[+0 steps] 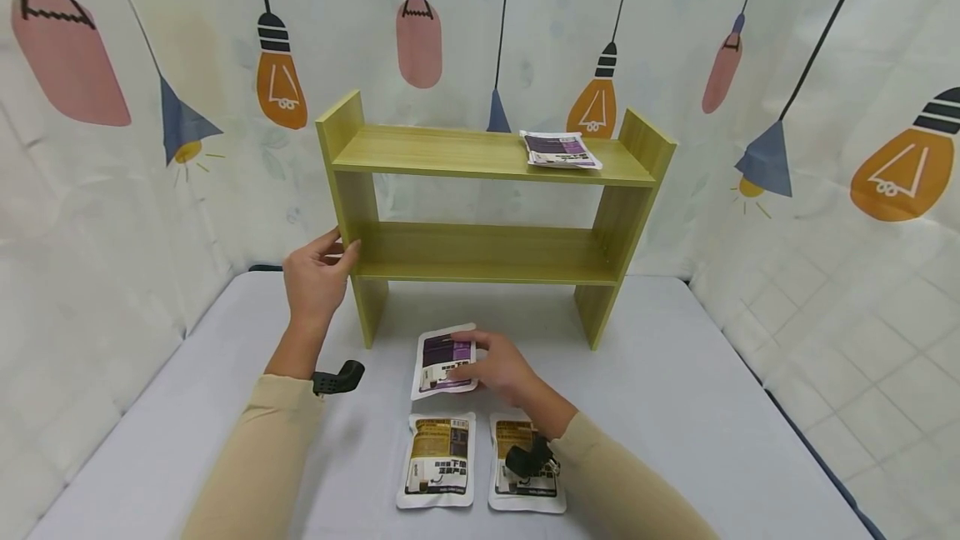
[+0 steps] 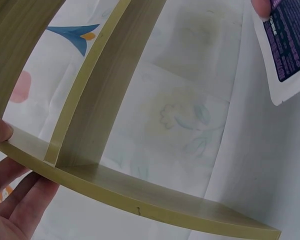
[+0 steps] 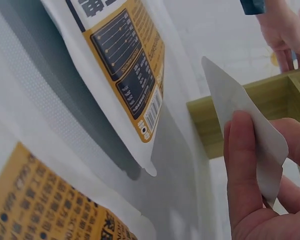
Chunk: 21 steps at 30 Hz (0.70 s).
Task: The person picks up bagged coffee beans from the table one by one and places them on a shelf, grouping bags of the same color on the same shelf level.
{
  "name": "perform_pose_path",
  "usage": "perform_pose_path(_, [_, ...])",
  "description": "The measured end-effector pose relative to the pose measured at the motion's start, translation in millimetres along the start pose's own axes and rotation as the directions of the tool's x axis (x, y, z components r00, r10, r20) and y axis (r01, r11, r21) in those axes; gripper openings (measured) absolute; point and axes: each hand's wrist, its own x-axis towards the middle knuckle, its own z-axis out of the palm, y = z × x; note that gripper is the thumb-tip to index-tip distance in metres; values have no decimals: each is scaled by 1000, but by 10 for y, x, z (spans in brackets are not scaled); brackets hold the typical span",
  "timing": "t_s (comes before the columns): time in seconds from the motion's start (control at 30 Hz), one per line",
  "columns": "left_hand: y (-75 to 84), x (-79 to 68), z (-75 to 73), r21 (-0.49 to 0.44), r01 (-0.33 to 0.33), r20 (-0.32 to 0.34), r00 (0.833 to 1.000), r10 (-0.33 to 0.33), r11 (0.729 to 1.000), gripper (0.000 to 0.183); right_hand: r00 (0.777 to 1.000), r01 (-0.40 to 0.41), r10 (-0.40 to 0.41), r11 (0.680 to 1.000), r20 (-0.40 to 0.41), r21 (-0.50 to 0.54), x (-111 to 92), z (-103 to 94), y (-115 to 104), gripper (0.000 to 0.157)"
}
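Note:
My left hand [image 1: 318, 277] grips the left side panel of a yellow-green wooden shelf [image 1: 495, 252], with the thumb in front and fingers behind the panel edge. My right hand [image 1: 498, 369] pinches a white pouch with a purple label [image 1: 438, 361], held raised in front of the shelf. In the right wrist view the held pouch [image 3: 250, 120] appears edge-on between thumb and fingers. Two pouches with brown-gold labels lie on the table: the left pouch [image 1: 438, 461] in plain sight, the right pouch [image 1: 525, 494] partly covered by my right wrist.
More purple-label pouches, apparently stacked [image 1: 558, 150], lie on the shelf's top board at the right. The white table [image 1: 675, 407] meets a cloth backdrop [image 1: 465, 40] printed with hanging lamps, which rises behind and at both sides.

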Motion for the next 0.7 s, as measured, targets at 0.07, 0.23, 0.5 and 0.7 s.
perform_pose_path(0.07, [1,1,1,-3,0,0,1000,0,1000,42,1000,4,-4,1000,-4,0,-17,-12,-12,64])
perform_pose_path(0.23, [2,4,1,-2,-4,0,1000,4,1000,41,1000,10,-10,1000,-12,24,-52,-40,-44,64])
perform_pose_path(0.5, [-6,6,3,-2,4,3,1000,-4,1000,41,1000,20,-19,998,-12,63,-129,-66,-119,63])
perform_pose_path(0.7, [-2,13,8,7,-15,-10,1000,15,1000,40,1000,31,-31,993,0,110,-171,-83,-172,65])
